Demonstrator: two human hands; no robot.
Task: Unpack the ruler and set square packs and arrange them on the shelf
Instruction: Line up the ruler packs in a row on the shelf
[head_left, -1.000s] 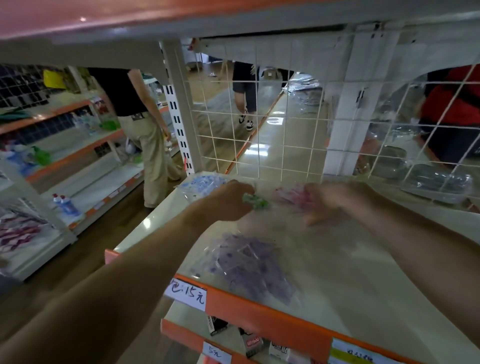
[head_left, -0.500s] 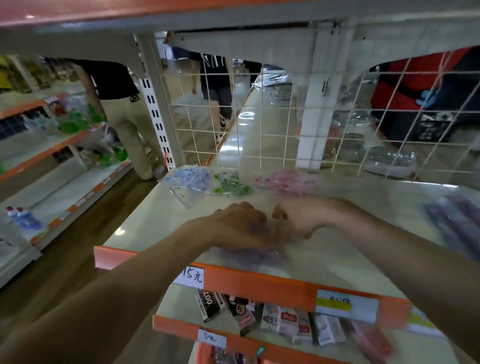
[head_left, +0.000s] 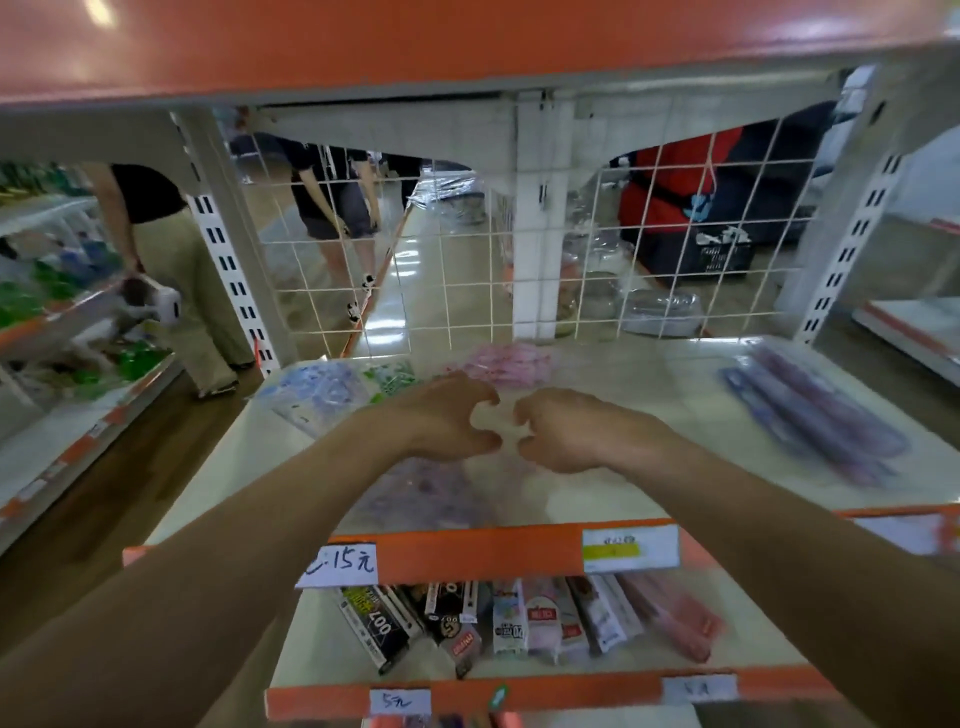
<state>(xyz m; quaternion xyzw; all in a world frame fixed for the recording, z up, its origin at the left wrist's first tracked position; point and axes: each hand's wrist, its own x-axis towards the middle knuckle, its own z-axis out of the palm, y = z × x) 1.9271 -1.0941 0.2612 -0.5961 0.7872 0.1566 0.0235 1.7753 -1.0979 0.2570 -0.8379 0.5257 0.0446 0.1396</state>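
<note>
My left hand (head_left: 447, 421) and my right hand (head_left: 566, 431) hover close together over the cream shelf (head_left: 639, 384), fingers curled in pinches. They appear to grip the clear wrap of a purple ruler pack (head_left: 421, 493), which blurs below them near the shelf's front edge. At the back of the shelf lie a blue pack (head_left: 317, 389), a green pack (head_left: 390, 375) and a pink pack (head_left: 506, 358) in a row. A long purple pack (head_left: 815, 421) lies at the right.
A white wire mesh (head_left: 467, 280) closes the shelf's back, and an orange shelf (head_left: 467, 41) hangs low overhead. The lower shelf holds several small packets (head_left: 467, 618). One person (head_left: 171, 260) stands in the left aisle; another person (head_left: 332, 208) stands beyond the mesh.
My hands drew back from the green and pink packs at the rear to the purple pack at the front, then rose slightly and parted a little.
</note>
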